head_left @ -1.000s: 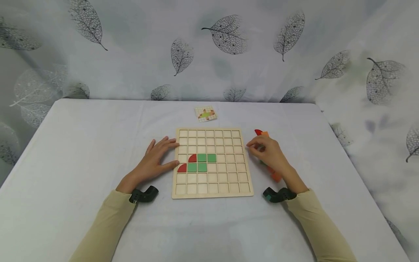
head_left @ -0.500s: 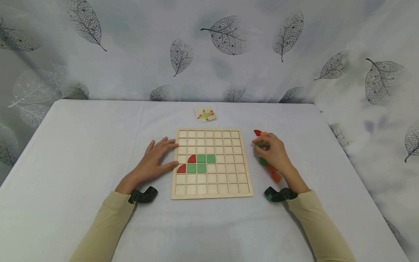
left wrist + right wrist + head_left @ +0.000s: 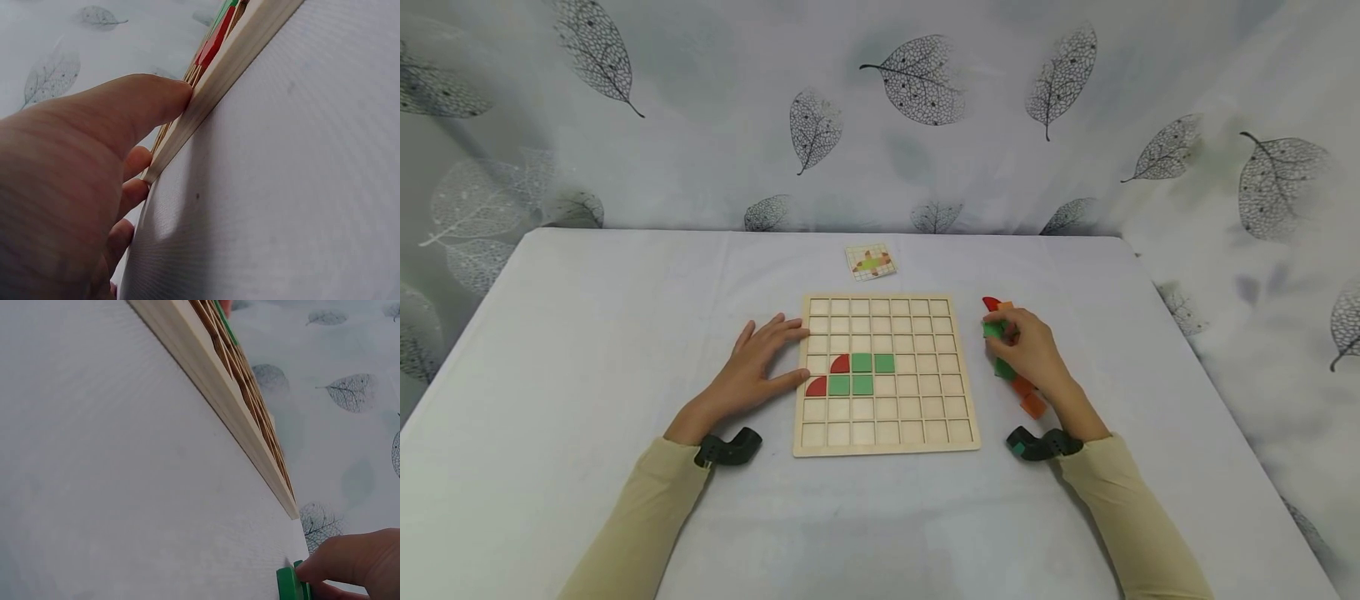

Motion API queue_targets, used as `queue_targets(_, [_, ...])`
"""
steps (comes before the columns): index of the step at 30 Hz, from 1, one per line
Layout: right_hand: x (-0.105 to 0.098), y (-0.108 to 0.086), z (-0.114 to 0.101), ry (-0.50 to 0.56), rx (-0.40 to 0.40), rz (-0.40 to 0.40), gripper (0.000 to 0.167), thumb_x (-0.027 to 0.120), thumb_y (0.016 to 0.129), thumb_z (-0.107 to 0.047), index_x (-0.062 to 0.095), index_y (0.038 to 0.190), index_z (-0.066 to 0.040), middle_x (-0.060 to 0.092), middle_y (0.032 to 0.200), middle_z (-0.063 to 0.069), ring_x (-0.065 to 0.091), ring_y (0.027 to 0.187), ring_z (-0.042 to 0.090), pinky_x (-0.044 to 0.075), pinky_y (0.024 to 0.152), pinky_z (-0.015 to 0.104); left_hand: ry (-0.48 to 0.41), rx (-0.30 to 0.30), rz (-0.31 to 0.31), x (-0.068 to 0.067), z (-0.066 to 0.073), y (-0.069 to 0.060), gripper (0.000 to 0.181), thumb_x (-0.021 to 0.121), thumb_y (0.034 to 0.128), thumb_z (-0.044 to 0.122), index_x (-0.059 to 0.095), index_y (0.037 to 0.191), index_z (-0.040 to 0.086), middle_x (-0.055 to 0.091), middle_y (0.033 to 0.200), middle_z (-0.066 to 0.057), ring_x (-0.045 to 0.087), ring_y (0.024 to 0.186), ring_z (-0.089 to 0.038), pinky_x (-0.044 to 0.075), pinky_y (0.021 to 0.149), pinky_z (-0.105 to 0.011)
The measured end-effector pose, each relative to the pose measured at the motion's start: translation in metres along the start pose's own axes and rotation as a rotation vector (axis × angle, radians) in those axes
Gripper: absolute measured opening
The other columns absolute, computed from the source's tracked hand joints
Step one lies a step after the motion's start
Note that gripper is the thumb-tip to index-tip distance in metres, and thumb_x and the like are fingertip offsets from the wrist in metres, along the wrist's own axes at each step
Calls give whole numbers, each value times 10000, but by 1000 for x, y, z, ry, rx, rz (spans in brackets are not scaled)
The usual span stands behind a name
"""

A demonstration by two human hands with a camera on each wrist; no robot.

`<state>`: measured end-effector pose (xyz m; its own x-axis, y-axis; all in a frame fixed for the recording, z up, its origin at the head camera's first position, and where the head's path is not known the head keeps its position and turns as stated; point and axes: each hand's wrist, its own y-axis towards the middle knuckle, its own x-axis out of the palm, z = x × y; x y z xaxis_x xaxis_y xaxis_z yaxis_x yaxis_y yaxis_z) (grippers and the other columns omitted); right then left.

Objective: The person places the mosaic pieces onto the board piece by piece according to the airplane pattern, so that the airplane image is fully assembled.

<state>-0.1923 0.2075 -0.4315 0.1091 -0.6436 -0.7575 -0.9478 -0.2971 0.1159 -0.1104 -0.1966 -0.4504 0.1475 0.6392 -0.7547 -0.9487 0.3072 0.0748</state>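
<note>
Right hand (image 3: 1028,343) shifted away from board (image 3: 887,452), now pinching green piece (image 3: 993,330).

Board (image 3: 887,452): pale wood, squared grid. On it, four green squares (image 3: 861,362), two red quarter-rounds (image 3: 839,364). To the right: green pieces (image 3: 1003,368), orange pieces (image 3: 1033,406), one red piece (image 3: 991,303). Far card (image 3: 871,262): cream, gridded, yellow-green and orange motif. Tabletop (image 3: 587,333) white. Backdrop (image 3: 700,150) pale grey, dark net-veined leaves. Sleeves (image 3: 632,525) plain khaki. Wrist mounts (image 3: 730,447) black, right one green-patched.
</note>
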Motion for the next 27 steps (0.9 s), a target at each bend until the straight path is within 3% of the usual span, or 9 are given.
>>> queue_targets(16, [-4,-1,-2,-36,38,-16,261,710,871,-57,666,1101,61,593,940,194,508,773,247,404,563,219,2,-6,1,1,0,0,606,714,883,314,488,1409,114,393,1521,-109,171,1489,-297,-41,1192,-509])
queue_targets(27, [-4,-2,-1,-24,26,-42,249,728,867,-77,680,1085,34,596,893,157,505,767,226,421,562,221,6,-11,-3,1,0,0,604,709,887,316,487,1410,110,390,1523,-110,169,1490,-293,-42,1193,-505])
